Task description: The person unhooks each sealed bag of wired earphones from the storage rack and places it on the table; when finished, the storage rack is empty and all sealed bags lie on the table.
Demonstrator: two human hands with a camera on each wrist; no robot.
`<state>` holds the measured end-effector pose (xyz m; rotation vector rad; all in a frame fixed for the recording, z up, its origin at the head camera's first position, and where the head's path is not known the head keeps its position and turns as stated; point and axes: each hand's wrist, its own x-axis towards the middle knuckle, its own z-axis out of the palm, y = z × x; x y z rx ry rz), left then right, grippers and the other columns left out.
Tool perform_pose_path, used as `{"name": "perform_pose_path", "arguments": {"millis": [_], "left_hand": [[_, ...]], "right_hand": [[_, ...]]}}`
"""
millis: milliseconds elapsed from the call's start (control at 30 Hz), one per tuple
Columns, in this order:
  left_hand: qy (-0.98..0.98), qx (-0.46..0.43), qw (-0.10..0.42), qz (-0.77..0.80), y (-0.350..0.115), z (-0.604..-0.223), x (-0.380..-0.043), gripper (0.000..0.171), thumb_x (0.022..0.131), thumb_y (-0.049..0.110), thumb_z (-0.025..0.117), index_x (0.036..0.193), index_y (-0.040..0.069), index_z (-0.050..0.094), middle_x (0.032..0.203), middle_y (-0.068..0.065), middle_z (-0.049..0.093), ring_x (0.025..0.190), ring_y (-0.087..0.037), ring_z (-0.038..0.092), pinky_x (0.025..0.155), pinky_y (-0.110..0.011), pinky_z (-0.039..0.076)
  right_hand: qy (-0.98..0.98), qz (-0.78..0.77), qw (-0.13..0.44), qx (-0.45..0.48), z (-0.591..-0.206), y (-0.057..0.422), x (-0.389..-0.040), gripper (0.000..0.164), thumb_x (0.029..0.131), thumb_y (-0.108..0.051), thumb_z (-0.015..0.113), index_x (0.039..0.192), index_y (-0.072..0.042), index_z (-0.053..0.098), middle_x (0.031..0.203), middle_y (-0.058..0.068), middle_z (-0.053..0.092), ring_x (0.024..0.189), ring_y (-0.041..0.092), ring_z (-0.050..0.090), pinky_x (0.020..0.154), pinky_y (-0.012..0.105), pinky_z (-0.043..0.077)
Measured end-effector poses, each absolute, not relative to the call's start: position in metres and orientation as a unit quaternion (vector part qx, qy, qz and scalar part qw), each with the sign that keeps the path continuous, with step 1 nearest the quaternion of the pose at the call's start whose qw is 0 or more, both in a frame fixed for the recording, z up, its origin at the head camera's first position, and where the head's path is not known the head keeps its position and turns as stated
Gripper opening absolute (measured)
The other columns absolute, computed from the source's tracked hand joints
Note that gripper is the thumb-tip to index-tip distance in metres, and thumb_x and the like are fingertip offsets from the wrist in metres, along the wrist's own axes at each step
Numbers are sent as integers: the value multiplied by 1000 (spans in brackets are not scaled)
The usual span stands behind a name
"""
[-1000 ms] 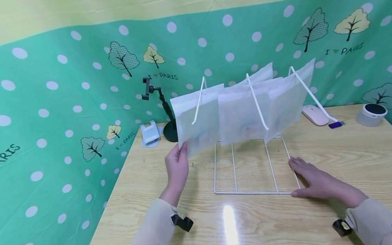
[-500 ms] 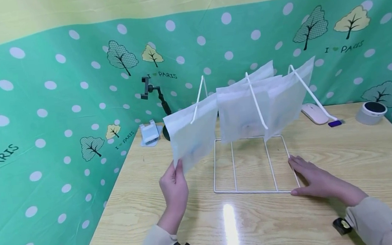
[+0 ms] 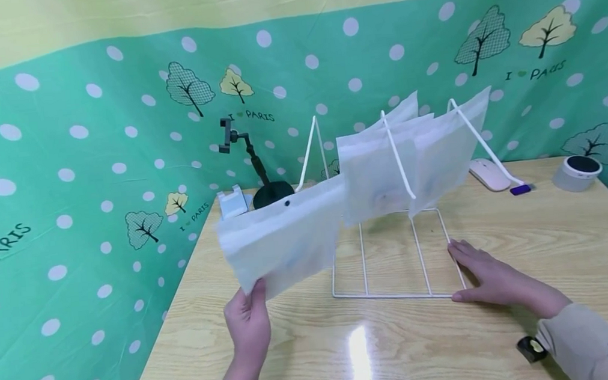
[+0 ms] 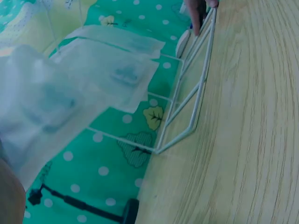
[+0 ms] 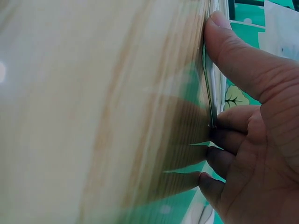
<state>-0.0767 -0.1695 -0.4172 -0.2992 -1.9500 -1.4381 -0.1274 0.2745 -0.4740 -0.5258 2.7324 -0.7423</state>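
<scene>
My left hand (image 3: 249, 324) pinches the lower left corner of a white translucent pouch (image 3: 287, 246), thumb on the near side. The pouch hangs tilted in the air, a small hole showing near its top edge. Its contents are only a blurred dark shape in the left wrist view. Behind it rises the left prong (image 3: 305, 153) of a white wire display rack (image 4: 201, 93). More pouches (image 3: 373, 175) hang from the middle and right prongs. On the rack's front right base corner rests my right hand (image 3: 487, 276), thumb at the front wire (image 5: 211, 88) and fingers along the side wire.
At the back left stand a black phone holder (image 3: 258, 167) and a light blue stand (image 3: 233, 202). A pale pink mouse (image 3: 489, 175), a purple piece (image 3: 520, 190) and a white cylinder with a dark top (image 3: 576, 173) are at the back right. A patterned cloth (image 3: 85, 173) hangs behind the table.
My left hand has drawn the pouch toward me and to the left, off the left prong, which now shows bare. My right hand has stayed on the rack's base.
</scene>
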Motion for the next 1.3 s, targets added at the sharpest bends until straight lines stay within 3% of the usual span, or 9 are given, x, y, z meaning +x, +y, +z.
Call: {"name": "perform_pose_path", "arguments": {"millis": [133,367,467,600,800,1067,1300], "left_hand": [[-703,-107,340,-616,-186,-415,-72,16,95,-12,49,97,-14,64,101,3,74,95,-9,69,84,-21,54],[-630,-20,311,-711,-216,-408,-77,17,99,2,51,102,-7,66,100,-2,72,95,-13,67,81,-22,54],[-651,46,259,-712,-226,-410,-84,18,99,8,54,102,-7,64,95,1,71,92,-12,66,77,-22,54],[-708,117,148,-680,-231,-422,-98,25,99,18,57,110,-4,62,91,7,69,87,-9,63,74,-22,54],[-777,118,13,-619,-233,-445,-127,39,102,21,52,131,-4,54,116,-12,66,93,-12,61,80,-23,51],[-797,125,-66,-586,-228,-462,-156,40,102,17,50,136,-4,51,118,-20,62,97,-22,61,87,-33,50],[-836,118,-81,-529,-222,-475,-165,41,100,14,53,134,-8,50,125,-26,59,112,-33,58,102,-49,43]], "right_hand": [[939,-259,129,-186,-473,275,-127,111,75,-58,74,149,8,25,155,32,17,139,54,16,108,68,17],[938,-262,132,-184,-473,274,-127,112,75,-59,74,150,8,24,155,31,16,140,53,15,109,67,16],[938,-261,132,-184,-474,274,-127,112,75,-59,74,150,8,24,155,32,16,140,53,15,109,67,16],[939,-257,125,-189,-473,276,-127,112,75,-59,73,149,9,25,155,32,16,139,54,16,109,67,17],[938,-262,123,-190,-473,275,-127,111,76,-57,74,149,10,25,154,33,17,139,54,15,109,67,16],[941,-260,128,-176,-472,274,-125,110,76,-54,75,149,9,25,155,32,17,140,52,14,110,66,16],[941,-253,119,-189,-470,273,-124,108,76,-56,74,148,10,27,154,33,20,139,53,18,109,66,19]]}}
